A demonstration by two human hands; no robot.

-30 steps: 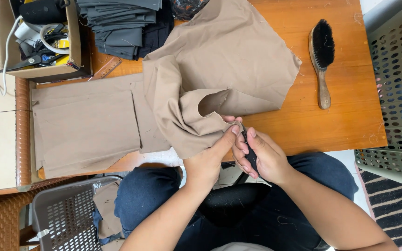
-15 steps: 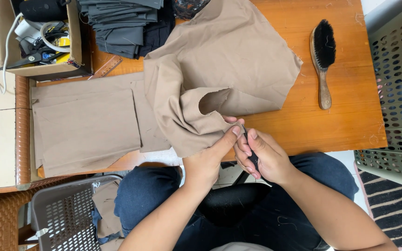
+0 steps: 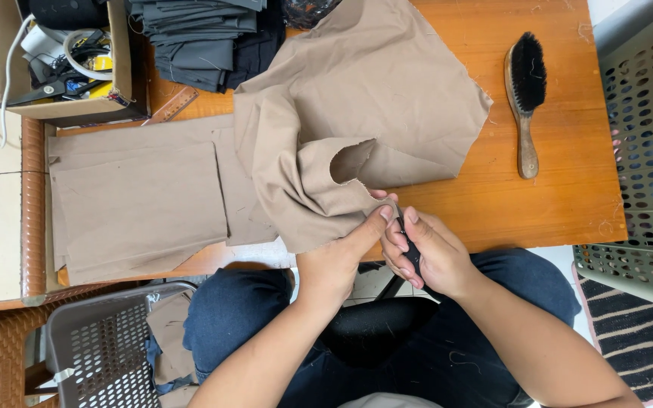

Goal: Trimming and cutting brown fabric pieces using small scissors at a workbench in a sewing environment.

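While the tan cloth (image 3: pixel 357 113) is spread over the wooden table (image 3: pixel 553 204), its near edge is worked.
That edge is pinched by the left hand (image 3: pixel 338 261); a small dark tool (image 3: pixel 411 245), lengthwise toward the cloth, is gripped by the right hand (image 3: pixel 428 253), just beside.

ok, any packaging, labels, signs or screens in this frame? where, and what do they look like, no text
Cardboard box: top left corner of the wooden table, open-topped, plain brown, holding white cables, dark tools and small yellow items.
Small yellow item inside the box: possibly a pack or label, too small to tell.
Crinkled dark plastic bag: top edge, mostly cut off.
No signs or screens show.
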